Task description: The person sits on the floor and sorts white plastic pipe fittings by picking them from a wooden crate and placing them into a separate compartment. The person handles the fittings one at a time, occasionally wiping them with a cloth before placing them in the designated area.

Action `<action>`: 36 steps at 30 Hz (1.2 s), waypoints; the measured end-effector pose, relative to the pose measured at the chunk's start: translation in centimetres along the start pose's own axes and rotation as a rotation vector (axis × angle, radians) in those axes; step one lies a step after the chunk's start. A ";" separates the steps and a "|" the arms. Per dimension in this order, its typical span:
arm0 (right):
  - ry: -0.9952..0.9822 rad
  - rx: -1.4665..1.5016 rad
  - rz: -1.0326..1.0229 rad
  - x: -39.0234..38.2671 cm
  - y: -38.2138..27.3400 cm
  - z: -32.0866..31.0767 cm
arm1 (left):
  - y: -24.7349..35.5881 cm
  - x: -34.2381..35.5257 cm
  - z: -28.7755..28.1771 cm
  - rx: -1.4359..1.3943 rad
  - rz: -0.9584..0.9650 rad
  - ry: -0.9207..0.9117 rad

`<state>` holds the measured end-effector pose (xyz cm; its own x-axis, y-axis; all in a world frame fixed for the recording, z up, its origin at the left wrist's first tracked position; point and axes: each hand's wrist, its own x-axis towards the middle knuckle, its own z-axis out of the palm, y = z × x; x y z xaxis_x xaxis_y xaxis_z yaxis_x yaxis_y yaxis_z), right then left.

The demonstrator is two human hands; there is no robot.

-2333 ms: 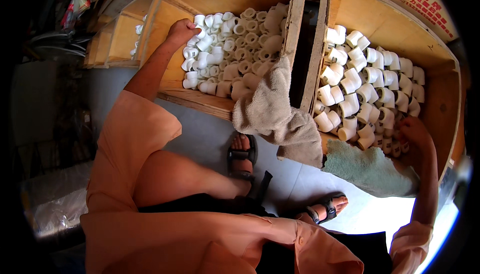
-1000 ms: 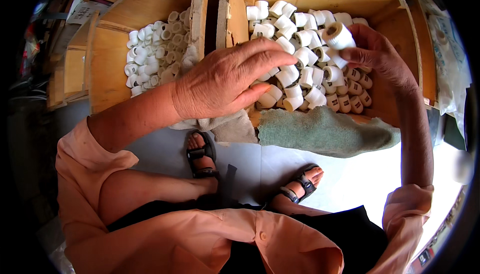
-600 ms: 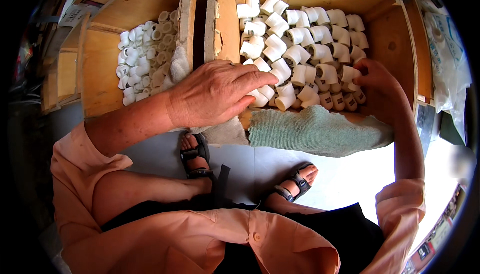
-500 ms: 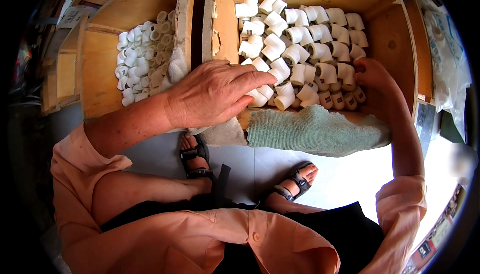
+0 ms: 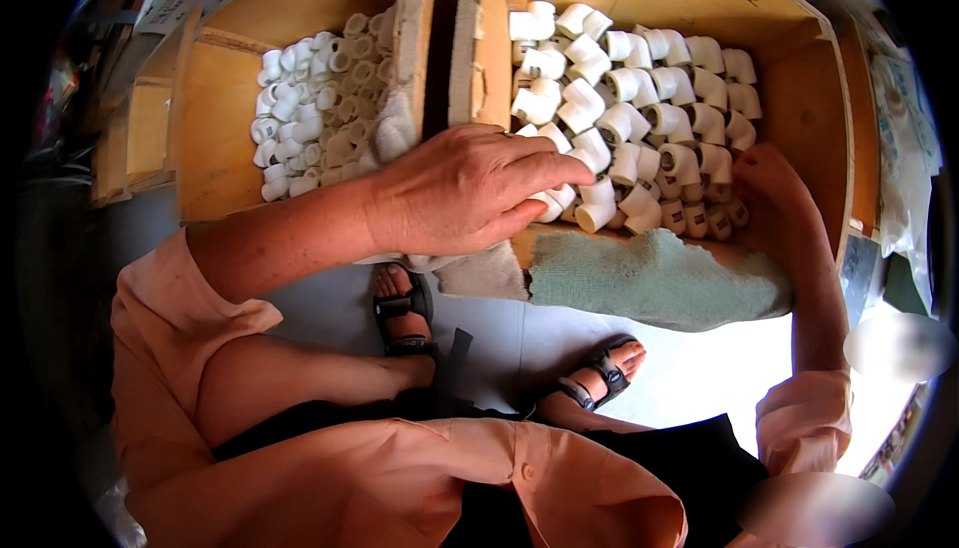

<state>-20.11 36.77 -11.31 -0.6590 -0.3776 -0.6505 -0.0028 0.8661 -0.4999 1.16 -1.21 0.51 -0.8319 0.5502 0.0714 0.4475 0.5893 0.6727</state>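
White plastic pipe elbows [image 5: 624, 120] lie in rows and a loose heap inside the right wooden bin [image 5: 799, 78]. Over the heap's near left corner reaches my left hand [image 5: 479, 188], its fingers stretched forward and the thumb apart from them. The fingertips are by the nearest elbows, and I see nothing held. At the heap's right edge, my right hand [image 5: 769, 176] has its fingers curled in against the end elbows. Whatever lies within those fingers is hidden.
A left wooden bin [image 5: 215, 138] holds smaller white fittings [image 5: 290, 118]. Green cloth [image 5: 649, 278] and grey cloth [image 5: 479, 273] cover the right bin's front edge. My sandalled feet [image 5: 403, 313] are on the floor below. Clear plastic bags [image 5: 904, 148] hang at the far right.
The whole view has shifted, so the bins and hands appear farther right and slightly lower. Against the elbows, both hands keep nearly the same places.
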 end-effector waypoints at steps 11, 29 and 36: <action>-0.071 -0.061 -0.003 1.4 2.9 -0.5 | -12.4 -3.5 -12.1 -0.339 -0.400 0.631; -0.052 -0.031 0.092 1.7 4.8 -1.0 | -26.4 -28.5 -10.8 0.113 -1.377 0.349; -0.078 0.008 0.155 2.1 3.9 -1.0 | -26.6 -32.2 -9.6 0.111 -1.360 0.334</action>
<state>-22.19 39.69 -14.04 -0.5904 -0.2643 -0.7626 0.1006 0.9134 -0.3944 12.87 -40.31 -12.62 -0.6600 -0.6362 -0.3996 -0.7497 0.5916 0.2966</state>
